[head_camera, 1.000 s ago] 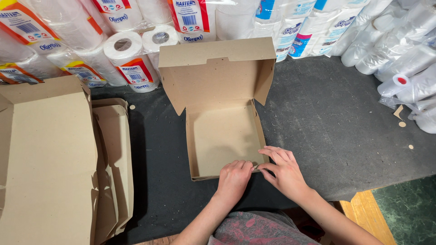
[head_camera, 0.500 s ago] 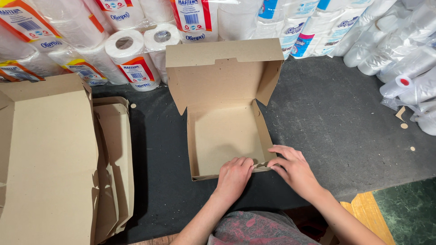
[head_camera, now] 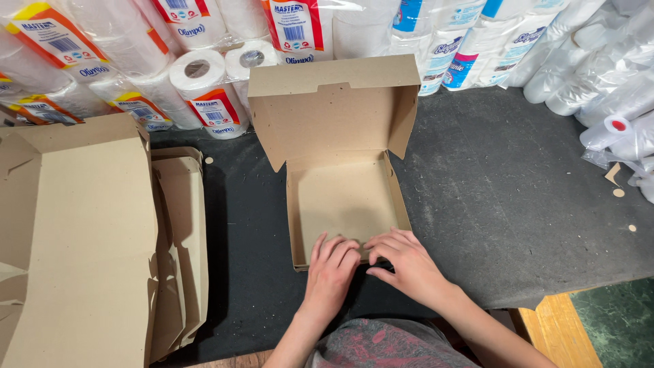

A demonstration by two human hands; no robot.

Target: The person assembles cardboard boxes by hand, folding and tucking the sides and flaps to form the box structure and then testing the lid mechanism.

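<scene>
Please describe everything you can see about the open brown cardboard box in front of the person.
The shallow, square, plain brown cardboard box sits open on the dark grey table covering. Its hinged lid stands up at the far side, with side flaps folded inward. The tray is empty. The left hand and right hand press on its near wall.

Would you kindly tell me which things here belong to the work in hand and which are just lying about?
In hand: open cardboard box, left hand and right hand on its front wall.

Lying about: flat cardboard blanks, paper roll packs, cardboard scraps.
</scene>
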